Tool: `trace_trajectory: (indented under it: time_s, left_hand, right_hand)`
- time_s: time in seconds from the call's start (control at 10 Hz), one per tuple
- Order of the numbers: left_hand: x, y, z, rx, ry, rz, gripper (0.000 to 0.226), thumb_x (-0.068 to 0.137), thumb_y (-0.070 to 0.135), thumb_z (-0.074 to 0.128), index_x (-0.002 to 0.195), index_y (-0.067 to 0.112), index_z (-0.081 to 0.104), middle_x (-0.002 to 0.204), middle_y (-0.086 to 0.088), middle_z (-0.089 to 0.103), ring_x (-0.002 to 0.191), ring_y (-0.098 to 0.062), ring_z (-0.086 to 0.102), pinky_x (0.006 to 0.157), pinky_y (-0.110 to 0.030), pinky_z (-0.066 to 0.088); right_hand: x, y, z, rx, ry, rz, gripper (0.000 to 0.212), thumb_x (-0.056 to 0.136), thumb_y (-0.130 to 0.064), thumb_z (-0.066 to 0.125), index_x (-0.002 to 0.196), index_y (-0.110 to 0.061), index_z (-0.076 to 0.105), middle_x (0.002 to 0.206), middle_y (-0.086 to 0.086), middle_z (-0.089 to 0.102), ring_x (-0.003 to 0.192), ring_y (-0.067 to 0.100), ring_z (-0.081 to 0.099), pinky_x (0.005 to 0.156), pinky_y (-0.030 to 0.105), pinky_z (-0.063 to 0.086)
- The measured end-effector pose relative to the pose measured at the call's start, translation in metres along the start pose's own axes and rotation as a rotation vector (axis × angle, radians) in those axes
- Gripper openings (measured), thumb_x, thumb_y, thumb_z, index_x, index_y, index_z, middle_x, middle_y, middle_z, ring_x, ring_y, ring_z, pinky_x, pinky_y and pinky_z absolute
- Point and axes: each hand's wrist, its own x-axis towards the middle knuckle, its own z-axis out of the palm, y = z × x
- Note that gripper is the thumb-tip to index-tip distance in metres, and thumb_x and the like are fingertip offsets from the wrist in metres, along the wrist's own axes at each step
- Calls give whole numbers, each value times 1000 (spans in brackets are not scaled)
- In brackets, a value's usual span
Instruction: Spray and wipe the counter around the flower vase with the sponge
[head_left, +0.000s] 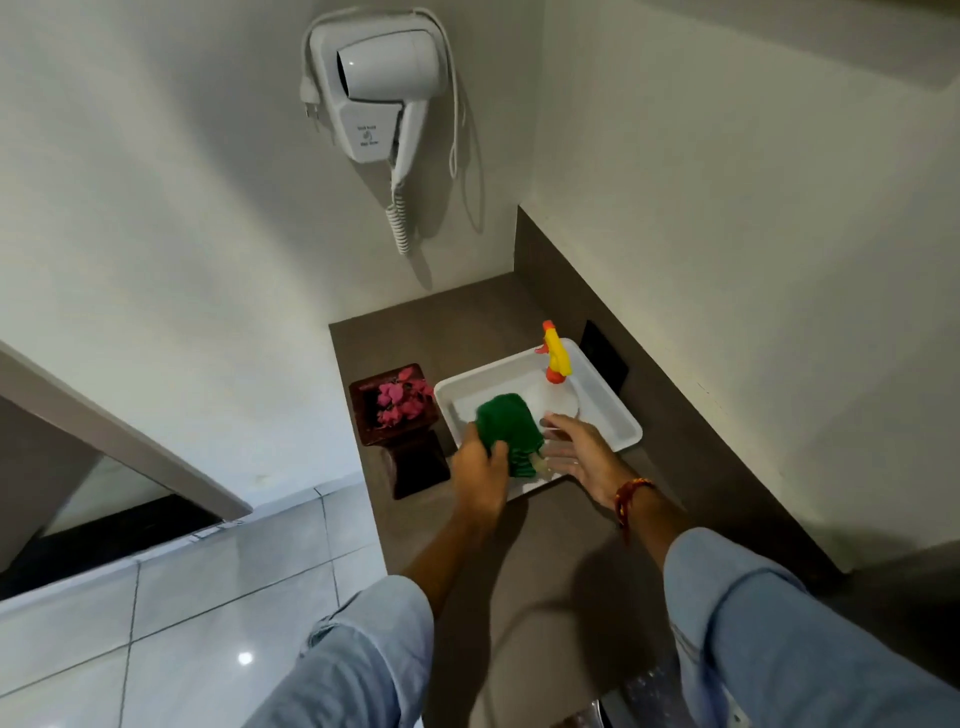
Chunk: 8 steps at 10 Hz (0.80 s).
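My left hand (480, 470) grips a green sponge (509, 426) over the near end of a white tray (613, 415). My right hand (576, 452) hovers just right of the sponge with fingers spread, holding nothing. A spray bottle with a yellow and orange trigger head (555, 358) stands in the tray's far part. The dark wooden flower vase (400, 436) with pink flowers (402, 397) stands on the brown counter (467, 322) just left of the tray.
A white wall-mounted hair dryer (379, 88) with a coiled cord hangs above the counter. A black wall socket (605, 356) sits behind the tray. The counter ends at a left edge above a tiled floor (208, 597). Walls close the back and right.
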Motion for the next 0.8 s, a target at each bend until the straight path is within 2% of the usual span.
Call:
trace_trajectory:
  time_s: [0.1, 0.2, 0.3, 0.4, 0.5, 0.6, 0.7, 0.8]
  left_hand:
    - [13, -8, 4, -333, 32, -295, 33, 99, 4, 40, 130, 8, 51, 120, -12, 65, 93, -14, 67, 59, -15, 57]
    - [25, -15, 4, -287, -31, -400, 32, 97, 2, 39, 126, 7, 50, 124, -18, 63, 89, -13, 65, 61, -21, 57]
    - [31, -17, 7, 3, -28, -217, 34, 99, 2, 43, 133, 0, 43, 128, -17, 57, 105, -23, 62, 74, -15, 55]
    - [28, -17, 19, 438, -20, -120, 44, 99, 12, 48, 139, -2, 36, 136, -20, 44, 114, -37, 59, 89, -36, 54]
    - [25, -11, 27, 763, -25, -86, 51, 95, 19, 57, 138, -3, 40, 131, -22, 52, 113, -40, 58, 86, -48, 55]
    - [25, -7, 24, 1014, -56, -11, 40, 93, 17, 62, 127, -2, 52, 124, -21, 62, 118, -37, 51, 94, -46, 52]
    - [25, -9, 15, 939, -104, 47, 45, 92, 15, 63, 132, -1, 49, 128, -22, 59, 120, -37, 54, 95, -48, 54]
    - [11, -2, 1, 1002, -112, 177, 52, 91, 15, 65, 137, 1, 46, 132, -19, 57, 122, -34, 53, 92, -45, 55]
  right_hand:
    - [14, 4, -5, 45, -94, 53, 43, 90, -40, 63, 125, -14, 64, 126, 15, 69, 110, 31, 66, 98, 45, 52]
    - [30, -2, -1, 86, -158, 114, 34, 91, -28, 64, 121, -12, 68, 120, 18, 72, 111, 36, 68, 99, 50, 53]
    - [47, -7, 8, -123, 30, 5, 38, 91, 1, 62, 128, -8, 60, 128, 24, 64, 114, 37, 64, 98, 48, 54]
    - [55, -5, 16, -372, 98, -115, 47, 88, 8, 64, 132, -7, 58, 134, 21, 60, 122, 34, 58, 104, 46, 51]
    - [55, 4, 23, -652, 95, -211, 52, 88, 7, 63, 137, -8, 54, 140, 17, 55, 130, 34, 51, 111, 44, 44]
    - [46, 14, 24, -825, 58, -255, 54, 88, 7, 61, 139, -7, 50, 141, 19, 54, 130, 37, 49, 113, 46, 42]
    - [40, 17, 20, -968, 75, -295, 53, 89, 0, 61, 140, -9, 48, 138, 20, 56, 127, 39, 53, 109, 49, 46]
    - [29, 9, 21, -1109, 255, -408, 38, 91, -8, 57, 130, -9, 58, 122, 19, 66, 112, 36, 64, 94, 47, 57]
